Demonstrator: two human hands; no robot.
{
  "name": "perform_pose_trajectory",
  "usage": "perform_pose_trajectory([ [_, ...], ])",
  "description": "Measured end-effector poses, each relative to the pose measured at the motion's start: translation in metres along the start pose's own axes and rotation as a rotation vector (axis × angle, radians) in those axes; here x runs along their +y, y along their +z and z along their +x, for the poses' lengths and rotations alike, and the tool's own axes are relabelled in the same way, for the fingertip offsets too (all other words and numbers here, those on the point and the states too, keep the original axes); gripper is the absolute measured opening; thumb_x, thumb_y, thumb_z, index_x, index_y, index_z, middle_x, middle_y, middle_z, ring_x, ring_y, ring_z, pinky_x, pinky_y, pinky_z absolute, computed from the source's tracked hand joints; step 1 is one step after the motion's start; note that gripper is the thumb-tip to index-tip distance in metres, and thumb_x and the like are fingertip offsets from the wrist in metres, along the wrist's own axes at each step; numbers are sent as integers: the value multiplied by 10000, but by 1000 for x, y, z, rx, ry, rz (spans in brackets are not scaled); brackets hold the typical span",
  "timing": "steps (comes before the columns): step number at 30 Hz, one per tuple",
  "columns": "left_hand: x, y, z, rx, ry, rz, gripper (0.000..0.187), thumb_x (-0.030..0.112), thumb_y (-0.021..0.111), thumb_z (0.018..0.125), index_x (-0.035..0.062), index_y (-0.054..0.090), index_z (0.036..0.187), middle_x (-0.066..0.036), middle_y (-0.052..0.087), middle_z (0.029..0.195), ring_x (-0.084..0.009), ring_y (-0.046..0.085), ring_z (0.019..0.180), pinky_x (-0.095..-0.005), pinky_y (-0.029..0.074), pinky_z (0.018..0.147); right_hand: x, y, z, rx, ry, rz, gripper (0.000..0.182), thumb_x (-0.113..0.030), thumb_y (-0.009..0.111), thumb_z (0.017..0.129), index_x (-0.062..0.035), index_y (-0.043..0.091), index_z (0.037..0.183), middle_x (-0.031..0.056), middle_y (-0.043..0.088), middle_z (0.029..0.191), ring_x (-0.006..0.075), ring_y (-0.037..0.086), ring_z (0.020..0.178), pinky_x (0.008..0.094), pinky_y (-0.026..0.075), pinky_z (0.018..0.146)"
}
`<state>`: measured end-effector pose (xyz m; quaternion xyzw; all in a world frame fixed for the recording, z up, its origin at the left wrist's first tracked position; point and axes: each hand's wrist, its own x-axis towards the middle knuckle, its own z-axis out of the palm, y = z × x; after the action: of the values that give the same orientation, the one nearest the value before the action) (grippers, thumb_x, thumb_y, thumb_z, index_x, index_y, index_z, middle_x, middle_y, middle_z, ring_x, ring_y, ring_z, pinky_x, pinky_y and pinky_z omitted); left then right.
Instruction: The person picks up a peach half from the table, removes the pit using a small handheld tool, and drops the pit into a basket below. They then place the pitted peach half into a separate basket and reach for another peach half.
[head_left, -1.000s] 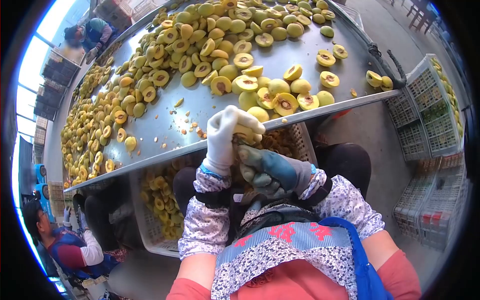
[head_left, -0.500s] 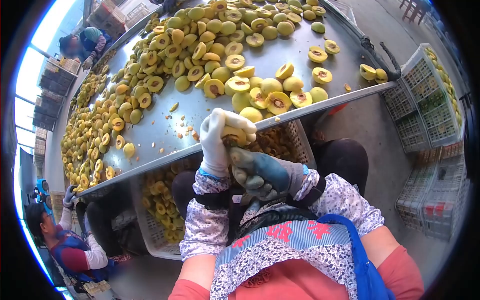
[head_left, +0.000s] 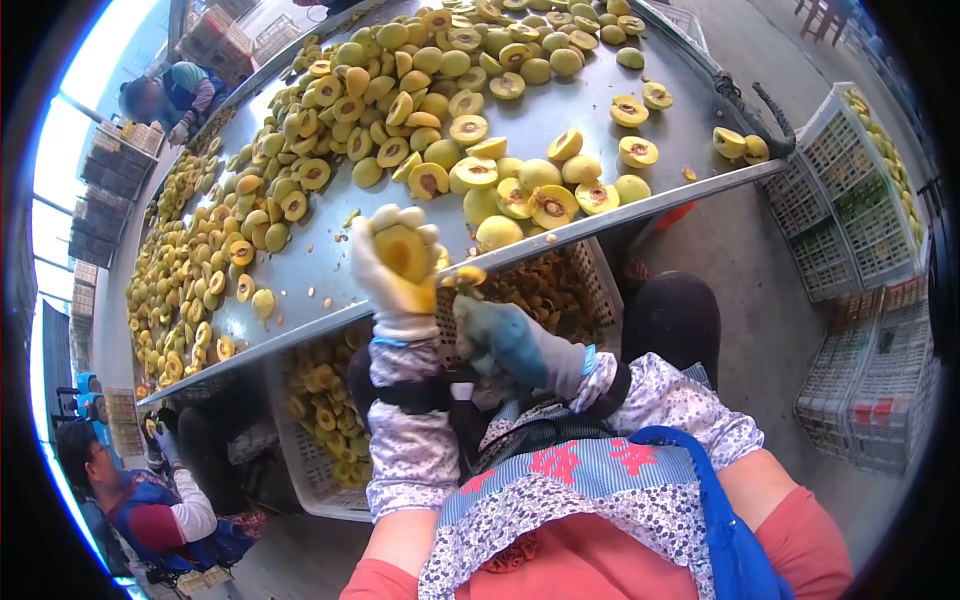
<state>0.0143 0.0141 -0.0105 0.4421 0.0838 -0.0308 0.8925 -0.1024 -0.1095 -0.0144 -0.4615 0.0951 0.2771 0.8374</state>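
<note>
My left hand, in a whitish glove, is turned palm up above the table's front edge. A yellow-green stone-fruit half lies in its palm, cut face up, with the fingers curled around it. My right hand, in a blue-grey glove, is closed like a fist just to the right and lower. A small yellow fruit piece shows at its fingertips; whatever the fist grips is hidden and blurred. Beyond both hands, halved fruit is heaped on the metal table.
Below the table edge are a crate of fruit pieces and another white crate of fruit halves. Stacked crates stand at the right. One co-worker sits at lower left; another person is at the far left corner.
My left hand has moved left and turned palm up, showing the fruit half. My right hand has come apart from it. The lower-left co-worker's hands have drawn back from the table edge.
</note>
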Motion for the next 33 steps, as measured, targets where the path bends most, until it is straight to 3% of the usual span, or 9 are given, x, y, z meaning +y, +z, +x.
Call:
perform_pose_trajectory([
  [6, 99, -66, -23, 298, 334, 550, 314, 343, 562, 979, 51, 677, 962, -121, 708, 926, -216, 677, 729, -311, 552, 626, -3, -13, -13, -245, 304, 420, 484, -567, 447, 998, -131, 501, 793, -70, 320, 528, 71, 287, 373, 239, 251, 344],
  [8, 121, -117, -17, 591, 521, 1521, 342, 319, 633, 907, 33, 723, 1071, -133, 723, 949, -252, 685, 834, -362, 534, 787, -10, -7, -21, -78, 250, 196, 532, -662, 455, 961, -143, 498, 854, -58, 313, 572, 66, 272, 424, 227, 273, 375],
  [10, 120, -98, -33, 650, 656, 1794, 402, 330, 643, 899, 4, 701, 1125, -133, 723, 917, -272, 681, 875, -370, 514, 852, -14, -10, -17, -29, 213, 175, 527, -656, 459, 962, -141, 500, 857, -56, 317, 574, 68, 280, 431, 231, 276, 378],
  [14, 78, -48, -16, 73, 549, 1387, 351, 278, 657, 899, -26, 695, 1071, -162, 728, 942, -232, 701, 849, -324, 525, 796, -24, -16, -7, 83, 132, 165, 512, -635, 470, 965, -134, 511, 870, -52, 329, 575, 74, 296, 434, 242, 281, 382],
  [17, 19, -40, 21, -72, 461, 1757, 560, 502, 673, 800, 12, 711, 1066, -199, 727, 980, -358, 700, 872, -399, 537, 843, -23, -20, 0, 104, 63, 109, 461, -576, 498, 974, -124, 516, 881, -37, 376, 576, 84, 324, 426, 256, 297, 381],
  [20, 17, 4, 17, -345, 63, 1882, 519, 449, 678, 794, 6, 694, 1065, -193, 716, 1008, -282, 689, 879, -369, 539, 816, -21, -26, 7, 155, -92, -65, 416, -505, 526, 983, -97, 566, 913, -1, 486, 621, 99, 443, 506, 281, 387, 470],
  [24, 8, -12, 29, -362, -98, 1626, 454, 348, 715, 799, 9, 673, 1099, -173, 709, 1021, -219, 683, 865, -346, 545, 799, -10, -34, 24, 289, -264, -346, 407, -418, 554, 985, -26, 650, 1041, 90, 660, 767, 140, 621, 723, 329, 505, 690],
  [26, -1, -30, 33, -310, 25, 1246, 373, 129, 725, 835, 0, 642, 1176, -103, 687, 1024, -125, 643, 819, -286, 558, 729, -15, -30, 24, 315, -253, -376, 408, -406, 562, 982, -18, 650, 1067, 117, 677, 812, 154, 634, 761, 348, 512, 723],
  [33, 14, -9, 14, -298, -66, 589, 321, 41, 650, 911, -36, 585, 1215, -146, 685, 1074, -223, 683, 984, -365, 596, 835, -10, -25, 36, 372, -328, -444, 405, -390, 577, 981, -12, 637, 1113, 192, 692, 893, 181, 650, 823, 366, 515, 767],
])
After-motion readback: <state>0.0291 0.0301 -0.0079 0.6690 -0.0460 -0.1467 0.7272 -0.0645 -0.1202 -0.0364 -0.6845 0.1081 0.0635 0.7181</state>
